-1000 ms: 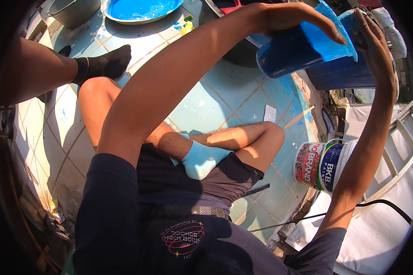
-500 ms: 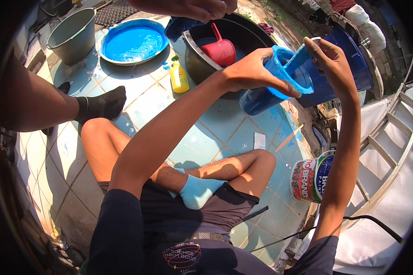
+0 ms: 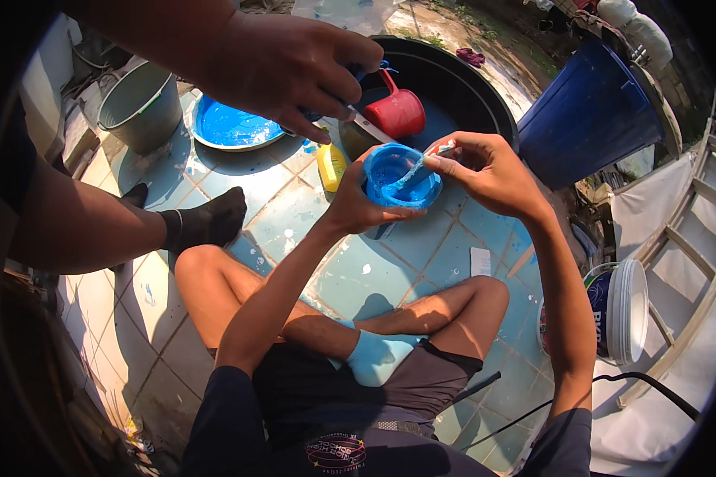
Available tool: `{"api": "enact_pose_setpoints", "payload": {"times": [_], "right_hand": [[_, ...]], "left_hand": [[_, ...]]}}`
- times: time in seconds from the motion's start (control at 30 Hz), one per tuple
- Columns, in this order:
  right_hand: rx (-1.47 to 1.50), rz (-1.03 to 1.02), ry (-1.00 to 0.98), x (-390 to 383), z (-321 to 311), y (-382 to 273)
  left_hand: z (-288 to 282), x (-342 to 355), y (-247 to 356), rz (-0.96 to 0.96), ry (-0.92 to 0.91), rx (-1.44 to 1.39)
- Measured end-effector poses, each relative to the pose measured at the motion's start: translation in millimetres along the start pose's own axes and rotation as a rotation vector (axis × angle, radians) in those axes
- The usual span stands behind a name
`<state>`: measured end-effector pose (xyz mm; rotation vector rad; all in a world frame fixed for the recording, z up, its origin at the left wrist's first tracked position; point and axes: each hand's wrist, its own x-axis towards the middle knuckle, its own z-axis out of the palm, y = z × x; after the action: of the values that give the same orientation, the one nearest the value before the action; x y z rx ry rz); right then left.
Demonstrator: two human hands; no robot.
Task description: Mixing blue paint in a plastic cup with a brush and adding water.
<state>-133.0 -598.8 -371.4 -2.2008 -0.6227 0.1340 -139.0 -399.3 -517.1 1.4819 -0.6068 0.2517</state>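
My left hand (image 3: 356, 191) is wrapped round a plastic cup (image 3: 385, 165) whose rim and inside are coated in blue paint. Its mouth is turned up toward me. Between the thumb and fingers of my right hand (image 3: 485, 171) is a paint-coated stick (image 3: 411, 176), slanting down into the cup; its lower tip is hard to make out in the blue. Above my left hand, another person's hand (image 3: 286, 71) reaches in from the upper left, gripping something dark with a pale flat part that I cannot name.
A black tub (image 3: 485, 95) with a red dipper (image 3: 398, 114) stands beyond the cup. To the left are a yellow bottle (image 3: 331, 167), a basin of blue paint (image 3: 235, 126) and a grey bucket (image 3: 139, 115). A paint pail (image 3: 632, 310) and a blue barrel (image 3: 589, 111) stand right.
The cup has come down and left, closer to me, with its mouth turned more toward me. My right hand and stick moved along with it. The other person's hand now reaches lower into view.
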Motion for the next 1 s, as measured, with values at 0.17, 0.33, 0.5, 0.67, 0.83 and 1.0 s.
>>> {"api": "enact_pose_setpoints", "payload": {"times": [0.17,0.33,0.5,0.67,0.83,1.0], "right_hand": [[-0.005,0.045,0.016,-1.7,20.4,3.8],[0.065,0.063,-0.011,-5.2,34.2,-4.3],[0.049,0.023,-0.023,1.9,41.1,15.2],[0.048,0.095,-0.021,1.2,39.2,25.1],[-0.027,0.179,-0.046,-4.5,38.8,26.9],[0.051,0.005,-0.012,-9.4,41.6,48.6]], "left_hand": [[-4.9,-12.7,-6.3,-0.065,0.03,-0.058],[-8.7,-34.4,-22.9,-0.157,0.007,-0.013],[-8.1,-44.3,-50.0,0.031,-0.041,0.145],[-8.2,-53.9,-73.0,-0.098,-0.119,0.02],[-7.9,-64.1,-82.1,-0.215,-0.181,-0.097],[0.2,-68.0,-86.5,-0.297,-0.234,-0.192]]}}
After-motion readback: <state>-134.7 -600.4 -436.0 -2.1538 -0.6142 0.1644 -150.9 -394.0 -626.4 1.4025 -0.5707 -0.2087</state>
